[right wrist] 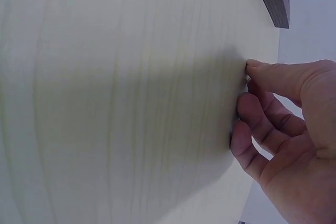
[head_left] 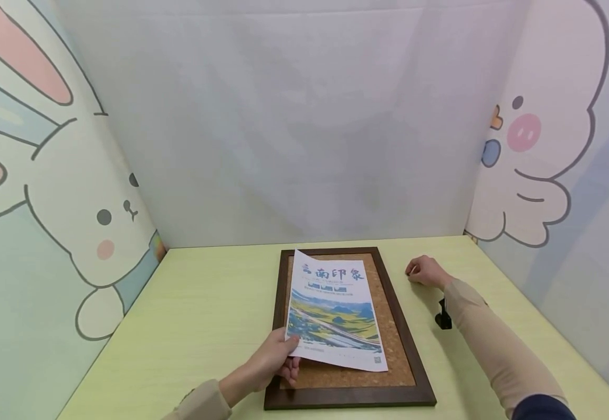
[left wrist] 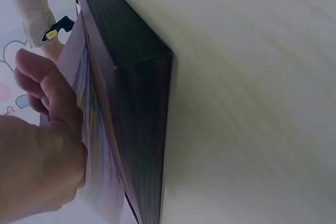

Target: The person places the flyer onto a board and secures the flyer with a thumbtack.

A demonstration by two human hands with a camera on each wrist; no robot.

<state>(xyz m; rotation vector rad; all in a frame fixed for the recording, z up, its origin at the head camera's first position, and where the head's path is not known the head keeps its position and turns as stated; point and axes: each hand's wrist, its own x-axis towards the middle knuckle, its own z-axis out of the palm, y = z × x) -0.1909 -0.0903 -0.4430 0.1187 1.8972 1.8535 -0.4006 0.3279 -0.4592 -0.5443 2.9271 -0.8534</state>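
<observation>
My left hand [head_left: 272, 357] pinches the lower left corner of a paper poster [head_left: 336, 318], thumb on top and the other fingers below. The poster carries blue Chinese lettering above a painted landscape. It lies tilted over a cork board [head_left: 354, 378] with a dark wooden frame, its left side raised. In the left wrist view the hand [left wrist: 47, 156] is beside the frame's corner [left wrist: 139, 72]. To the right of the board, my right hand [head_left: 427, 272] has its fingers bent and its fingertips [right wrist: 242, 135] down at the tabletop. I cannot tell whether it holds anything small.
The pale yellow-green table [head_left: 194, 315] extends on both sides of the board. A grey-white cloth wall [head_left: 304, 128] stands behind, with cartoon-printed panels at left and right. A small black device [head_left: 443, 318] is at the right wrist, by the sleeve [head_left: 499, 344].
</observation>
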